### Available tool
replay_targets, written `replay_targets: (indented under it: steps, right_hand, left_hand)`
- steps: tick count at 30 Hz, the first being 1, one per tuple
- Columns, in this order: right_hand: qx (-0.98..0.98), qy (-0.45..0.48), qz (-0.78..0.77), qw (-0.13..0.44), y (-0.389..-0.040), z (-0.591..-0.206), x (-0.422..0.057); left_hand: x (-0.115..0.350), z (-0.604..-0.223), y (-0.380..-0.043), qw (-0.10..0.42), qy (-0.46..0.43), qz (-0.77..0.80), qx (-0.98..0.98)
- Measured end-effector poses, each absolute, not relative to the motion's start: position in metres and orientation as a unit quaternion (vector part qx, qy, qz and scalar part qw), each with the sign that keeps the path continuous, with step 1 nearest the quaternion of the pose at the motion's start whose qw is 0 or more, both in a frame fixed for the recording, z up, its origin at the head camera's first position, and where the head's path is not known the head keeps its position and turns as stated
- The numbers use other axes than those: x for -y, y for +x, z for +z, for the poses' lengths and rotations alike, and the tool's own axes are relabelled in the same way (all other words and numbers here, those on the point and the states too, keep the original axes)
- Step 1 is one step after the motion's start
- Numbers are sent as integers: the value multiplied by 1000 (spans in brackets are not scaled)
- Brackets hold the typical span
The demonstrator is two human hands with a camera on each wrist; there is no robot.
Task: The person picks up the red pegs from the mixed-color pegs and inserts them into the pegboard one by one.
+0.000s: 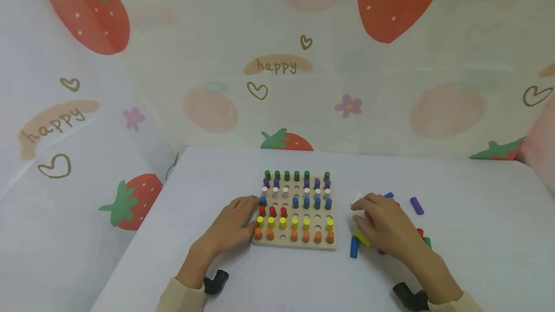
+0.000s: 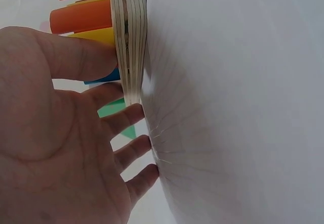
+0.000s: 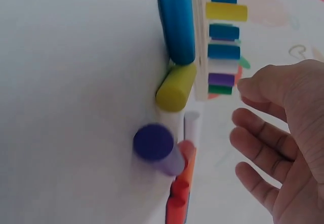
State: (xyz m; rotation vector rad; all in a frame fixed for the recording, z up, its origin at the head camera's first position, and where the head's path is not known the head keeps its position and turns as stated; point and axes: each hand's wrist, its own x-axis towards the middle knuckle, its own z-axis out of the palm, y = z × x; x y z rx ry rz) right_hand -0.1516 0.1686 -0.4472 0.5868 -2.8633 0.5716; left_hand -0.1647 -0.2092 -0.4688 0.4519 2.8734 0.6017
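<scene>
A wooden pegboard holds rows of coloured pegs: green, purple, white, blue, red, yellow and orange, with several holes bare. My left hand rests at the board's left side. In the left wrist view its thumb touches the board's edge, and the other fingertips reach down to the tabletop. To the right of the board, my right hand hovers over loose pegs, fingers loosely bent and nothing between them. Below it lie a blue peg, a yellow peg, a purple peg and a white peg.
Farther right on the white table lie another purple peg, a red peg and a green peg. A strawberry-print cloth hangs behind and at the left. Black wrist devices show near both sleeves.
</scene>
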Motion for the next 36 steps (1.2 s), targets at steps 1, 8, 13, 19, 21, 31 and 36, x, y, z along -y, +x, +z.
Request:
replay_targets:
  steps: [1, 8, 13, 19, 21, 31, 36]
  right_hand:
    - [958, 196, 191, 87, -151, -447, -172]
    - [957, 188, 192, 107, -150, -445, -189]
    - [963, 175, 183, 97, -149, -447, -194]
    - [972, 144, 171, 76, -148, -449, -196]
    - [973, 139, 170, 70, -148, -451, -197]
    - [979, 124, 156, 49, -147, -459, -204]
    - [978, 122, 162, 47, -146, -458, -204]
  left_hand:
    - [209, -468, -165, 86, 153, 202, -964]
    - [208, -468, -168, 82, 158, 205, -962]
    - [210, -467, -168, 82, 153, 199, -964]
    - [211, -467, -167, 86, 151, 192, -966]
    - [211, -467, -167, 86, 151, 192, -966]
    - [208, -467, -166, 88, 154, 187, -966]
    - [207, -466, -166, 90, 151, 187, -966]
